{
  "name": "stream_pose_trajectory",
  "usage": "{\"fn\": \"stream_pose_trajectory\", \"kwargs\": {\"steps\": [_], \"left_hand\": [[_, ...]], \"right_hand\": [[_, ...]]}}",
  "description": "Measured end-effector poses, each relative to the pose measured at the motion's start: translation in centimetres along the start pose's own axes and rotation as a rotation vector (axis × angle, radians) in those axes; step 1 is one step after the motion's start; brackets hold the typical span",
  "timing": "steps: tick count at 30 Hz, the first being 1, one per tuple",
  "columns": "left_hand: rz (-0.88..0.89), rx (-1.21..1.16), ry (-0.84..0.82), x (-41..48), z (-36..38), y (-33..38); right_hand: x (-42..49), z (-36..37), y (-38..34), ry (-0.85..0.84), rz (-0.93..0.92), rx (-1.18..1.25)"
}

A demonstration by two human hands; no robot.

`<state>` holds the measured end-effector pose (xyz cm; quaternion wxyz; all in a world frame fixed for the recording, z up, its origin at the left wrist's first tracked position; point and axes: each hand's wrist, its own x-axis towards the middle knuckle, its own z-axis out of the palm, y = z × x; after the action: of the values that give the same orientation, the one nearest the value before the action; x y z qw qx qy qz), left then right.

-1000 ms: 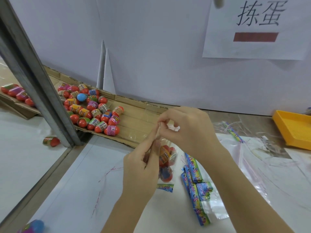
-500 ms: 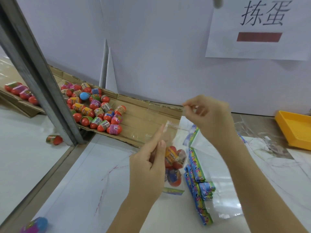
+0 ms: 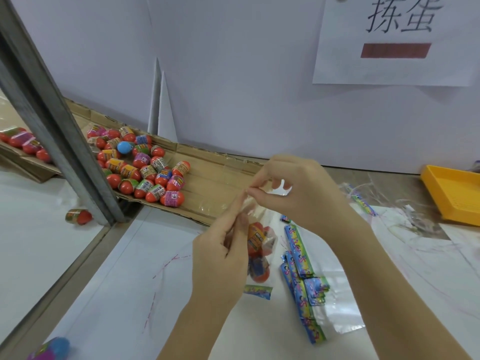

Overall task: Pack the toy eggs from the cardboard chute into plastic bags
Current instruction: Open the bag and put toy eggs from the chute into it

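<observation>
1. Head view: the right hand (image 3: pixel 298 188) has swung back in. Its fingertips pinch the mouth of the clear plastic bag (image 3: pixel 268 236), meeting the left hand (image 3: pixel 220 258), which pinches the same edge.
2. The bagged red plastic toy eggs (image 3: pixel 255 236) hang just below the fingers, so sealing is likely under way.
3. The brown cardboard chute (image 3: pixel 213 178) lies just beyond the fingers.

A white paper sheet (image 3: pixel 389 71) on the wall carries two large black characters, 拣蛋, above a dark red bar (image 3: pixel 396 50); nothing in the bar can be read. On the cardboard chute (image 3: pixel 207 178), the front egg with the pink label (image 3: pixel 173 197) shows a white oval with a single digit, probably a 6 or a 9. A neighbouring egg (image 3: pixel 147 169) bears a similar mark. Inside the plastic bag (image 3: pixel 271 237), an egg's orange label (image 3: pixel 255 236) is too blurred to read.
</observation>
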<state>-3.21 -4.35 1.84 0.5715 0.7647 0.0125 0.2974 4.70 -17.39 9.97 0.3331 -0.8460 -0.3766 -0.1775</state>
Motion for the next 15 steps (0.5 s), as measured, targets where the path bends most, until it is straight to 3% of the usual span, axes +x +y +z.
{"fn": "stream_pose_trajectory", "kwargs": {"steps": [4, 6, 10, 15], "left_hand": [[-0.014, -0.031, -0.015, 0.0, 0.0, 0.0], [-0.004, -0.019, -0.025, 0.0, 0.1, 0.1], [-0.019, -0.022, -0.014, 0.0, 0.2, -0.1], [-0.041, 0.005, 0.004, -0.1, 0.1, 0.0]], "right_hand": [[0.1, 0.1, 0.3, 0.147, -0.006, -0.110], [0.1, -0.5, 0.9, 0.204, 0.027, -0.055], [-0.3, -1.5, 1.3, 0.096, 0.027, 0.112], [0.0, -0.3, 0.5, -0.030, 0.062, 0.010]]}}
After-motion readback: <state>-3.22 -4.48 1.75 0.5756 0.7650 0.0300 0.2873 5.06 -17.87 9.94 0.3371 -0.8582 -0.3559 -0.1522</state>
